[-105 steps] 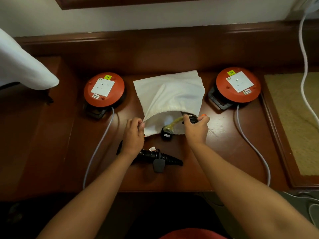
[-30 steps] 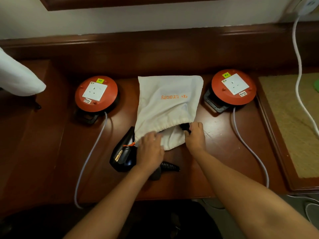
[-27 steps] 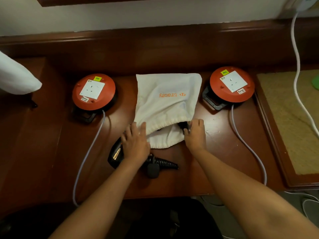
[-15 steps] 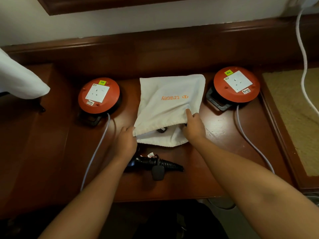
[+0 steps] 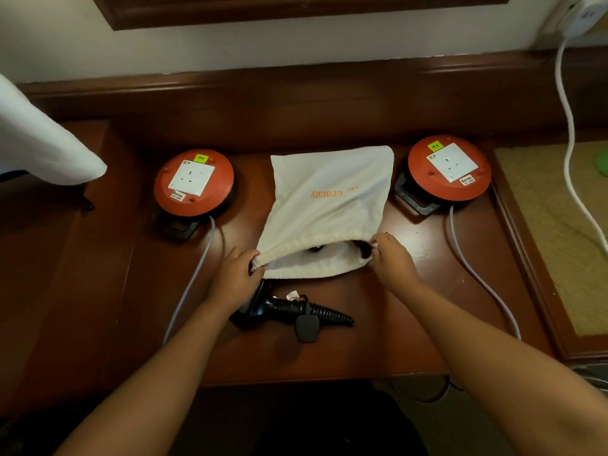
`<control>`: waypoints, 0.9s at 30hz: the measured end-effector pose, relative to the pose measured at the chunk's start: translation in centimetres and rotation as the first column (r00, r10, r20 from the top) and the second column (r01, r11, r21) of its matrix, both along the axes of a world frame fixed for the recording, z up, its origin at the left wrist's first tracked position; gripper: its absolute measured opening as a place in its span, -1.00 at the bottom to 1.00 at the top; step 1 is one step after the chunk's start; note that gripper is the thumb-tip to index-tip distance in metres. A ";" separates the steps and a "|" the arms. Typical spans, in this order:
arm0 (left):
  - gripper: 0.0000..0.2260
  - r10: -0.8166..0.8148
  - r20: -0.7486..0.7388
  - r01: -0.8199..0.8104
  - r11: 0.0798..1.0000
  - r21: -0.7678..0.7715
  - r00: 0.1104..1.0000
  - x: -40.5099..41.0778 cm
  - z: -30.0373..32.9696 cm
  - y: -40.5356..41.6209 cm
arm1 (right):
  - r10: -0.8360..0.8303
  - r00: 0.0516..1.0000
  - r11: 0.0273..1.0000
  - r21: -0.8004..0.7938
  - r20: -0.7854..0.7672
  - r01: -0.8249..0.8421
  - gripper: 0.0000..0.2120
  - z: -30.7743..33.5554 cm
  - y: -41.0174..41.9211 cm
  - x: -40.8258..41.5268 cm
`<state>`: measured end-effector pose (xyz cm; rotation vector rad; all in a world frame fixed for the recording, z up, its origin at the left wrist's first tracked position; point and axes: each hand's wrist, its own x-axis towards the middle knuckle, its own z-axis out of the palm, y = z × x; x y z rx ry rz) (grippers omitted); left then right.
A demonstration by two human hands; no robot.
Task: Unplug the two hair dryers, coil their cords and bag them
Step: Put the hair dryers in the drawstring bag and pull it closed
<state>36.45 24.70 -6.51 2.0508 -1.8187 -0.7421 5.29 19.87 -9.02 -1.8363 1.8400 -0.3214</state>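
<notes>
Right now my left hand [image 5: 235, 279] pinches the near-left rim of the white bag [image 5: 325, 205] and my right hand [image 5: 390, 260] pinches its right rim — mouth held open on the desk [image 5: 411, 324]. One black hair dryer [image 5: 283, 312] lies just in front; something dark shows inside the bag.

The white cloth drawstring bag [image 5: 329, 205] carries orange lettering, upside down from this view, that reads "tracey" with a small orange mark beside it. The left round orange cable reel with a white socket plate [image 5: 193, 182] has a small yellow-green sticker [image 5: 200, 158] at its far edge marked "M9", and a white label near its front whose small print is too fine to read. The right round orange cable reel with a white socket plate [image 5: 449, 167] bears a matching yellow-green sticker [image 5: 435, 146], also reading "M9", and a similar white label with unreadable print.
</notes>
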 end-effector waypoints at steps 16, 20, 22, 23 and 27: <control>-0.79 0.127 -0.233 -0.128 0.992 0.011 0.964 1.2 -1.7 -0.2 | 0.129 0.927 0.991 0.009 -0.352 -0.134 -0.46 0.5 -3.2 4.7; -0.73 0.203 -0.389 -0.188 0.979 0.076 0.899 1.1 -1.4 0.8 | 0.129 0.941 0.989 -0.034 -0.314 -0.146 -0.38 2.2 -2.0 5.9; -0.68 0.279 -0.465 -0.244 0.960 0.136 0.840 1.3 -1.2 1.4 | 0.155 0.970 0.985 -0.047 -0.188 -0.167 -0.40 2.9 0.0 6.6; -0.66 0.323 -0.476 -0.276 0.946 0.167 0.818 1.5 -1.1 1.9 | 0.180 0.978 0.982 -0.029 -0.105 -0.184 -0.44 3.1 1.3 6.9; -0.61 0.450 -0.489 -0.359 0.893 0.272 0.748 1.5 -0.8 4.3 | 0.256 0.964 0.945 0.190 0.072 -0.265 -0.51 3.1 6.7 8.1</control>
